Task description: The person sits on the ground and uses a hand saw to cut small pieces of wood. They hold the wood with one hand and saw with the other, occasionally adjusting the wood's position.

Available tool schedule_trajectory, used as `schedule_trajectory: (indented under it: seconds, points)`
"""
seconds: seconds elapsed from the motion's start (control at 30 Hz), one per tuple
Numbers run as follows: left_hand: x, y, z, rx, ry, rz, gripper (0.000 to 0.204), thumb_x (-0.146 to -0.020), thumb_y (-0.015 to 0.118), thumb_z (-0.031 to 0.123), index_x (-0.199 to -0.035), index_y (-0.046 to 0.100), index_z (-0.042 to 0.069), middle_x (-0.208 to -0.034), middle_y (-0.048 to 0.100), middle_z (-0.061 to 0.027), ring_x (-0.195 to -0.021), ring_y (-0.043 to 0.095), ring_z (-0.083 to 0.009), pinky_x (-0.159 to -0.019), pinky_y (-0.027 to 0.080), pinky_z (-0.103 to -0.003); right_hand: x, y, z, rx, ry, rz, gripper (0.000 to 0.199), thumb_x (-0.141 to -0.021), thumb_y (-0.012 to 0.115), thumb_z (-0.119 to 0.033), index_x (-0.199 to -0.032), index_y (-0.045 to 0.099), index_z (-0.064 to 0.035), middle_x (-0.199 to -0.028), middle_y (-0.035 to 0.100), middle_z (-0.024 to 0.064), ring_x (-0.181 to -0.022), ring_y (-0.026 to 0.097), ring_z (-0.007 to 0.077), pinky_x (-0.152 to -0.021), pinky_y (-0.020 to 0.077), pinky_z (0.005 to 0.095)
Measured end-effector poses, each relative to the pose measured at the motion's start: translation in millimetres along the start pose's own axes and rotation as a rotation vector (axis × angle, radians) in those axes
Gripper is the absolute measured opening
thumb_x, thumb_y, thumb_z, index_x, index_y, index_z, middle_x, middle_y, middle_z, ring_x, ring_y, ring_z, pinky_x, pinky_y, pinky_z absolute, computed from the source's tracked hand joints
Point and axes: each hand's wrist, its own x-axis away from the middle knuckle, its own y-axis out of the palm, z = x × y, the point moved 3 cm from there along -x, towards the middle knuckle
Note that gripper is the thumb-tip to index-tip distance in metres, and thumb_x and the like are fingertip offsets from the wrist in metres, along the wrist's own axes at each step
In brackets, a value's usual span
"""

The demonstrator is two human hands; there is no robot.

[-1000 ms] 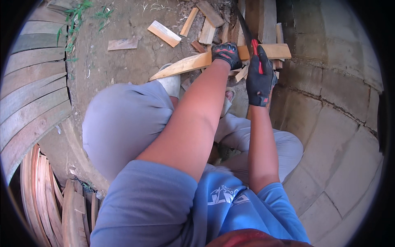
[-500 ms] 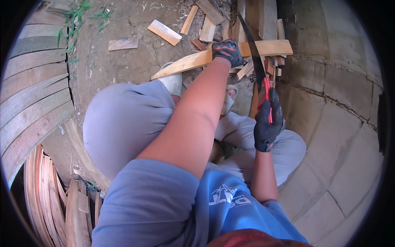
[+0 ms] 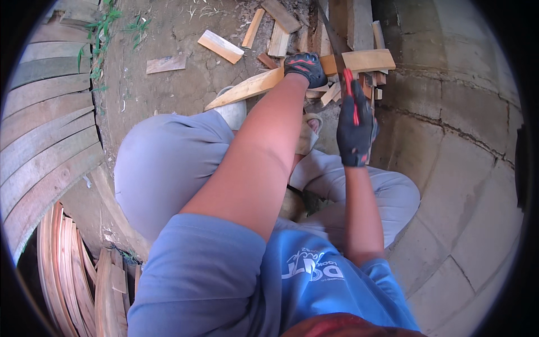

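A pale wooden board (image 3: 247, 89) lies crosswise in front of me, its right end over other pieces of wood. My left hand (image 3: 306, 68), in a black glove with red trim, is closed around the board near its middle. To the right, my gloved right hand (image 3: 357, 123) grips the red handle of a hand saw (image 3: 333, 38). The saw's dark blade crosses the board just right of my left hand and points away from me. How deep the blade sits in the wood I cannot tell.
Short wood offcuts (image 3: 220, 46) lie on the dirt ground beyond and under the board. Longer timbers (image 3: 359, 25) stand at the far right beside a block wall (image 3: 449, 112). Weathered planks (image 3: 48, 121) line the left, with stacked wood strips (image 3: 64, 264) below them.
My right hand has pushed the saw forward and slightly left, so its handle is now close to the board. My left hand stays on the board.
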Motion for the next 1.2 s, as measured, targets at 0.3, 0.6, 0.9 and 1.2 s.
schedule_trajectory:
  seconds: [0.3, 0.6, 0.9, 1.2]
  points:
    - [2, 9, -7, 0.056, -0.007, 0.06, 0.05, -0.082, 0.067, 0.03, -0.125, 0.073, 0.005, -0.129, 0.073, -0.0241, -0.122, 0.071, -0.0385, -0.106, 0.056, -0.047, 94, -83, -7, -0.005, 0.159, -0.03, 0.04, -0.108, 0.059, -0.018, -0.145, 0.067, -0.0062, -0.131, 0.076, 0.0162, -0.117, 0.075, 0.0297, -0.098, 0.0565, 0.0404]
    - [8, 11, -2, -0.008, -0.043, 0.135, 0.043, -0.083, 0.068, 0.031, -0.12, 0.075, 0.011, -0.126, 0.076, -0.0161, -0.119, 0.074, -0.0308, -0.1, 0.058, -0.044, -40, -22, -26, 0.084, 0.067, -0.036, 0.037, -0.104, 0.064, -0.031, -0.136, 0.074, -0.0138, -0.122, 0.076, 0.0231, -0.11, 0.075, 0.0386, -0.095, 0.0569, 0.0452]
    - [-4, 1, -2, 0.006, -0.011, -0.033, 0.06, -0.084, 0.069, 0.035, -0.137, 0.069, 0.006, -0.138, 0.07, -0.0216, -0.13, 0.068, -0.0369, -0.11, 0.054, -0.047, 5, -16, -6, 0.08, -0.023, -0.002, 0.041, -0.108, 0.06, -0.026, -0.146, 0.065, -0.0122, -0.127, 0.075, 0.0223, -0.113, 0.074, 0.0393, -0.097, 0.0562, 0.0486]
    - [3, 5, -3, -0.02, -0.018, 0.035, 0.052, -0.082, 0.066, 0.03, -0.129, 0.071, 0.007, -0.131, 0.073, -0.0209, -0.124, 0.07, -0.0371, -0.107, 0.055, -0.048, 127, -109, -15, 0.088, 0.149, -0.066, 0.039, -0.106, 0.063, -0.014, -0.143, 0.067, -0.0044, -0.132, 0.074, 0.0203, -0.108, 0.077, 0.0351, -0.09, 0.0597, 0.0416]
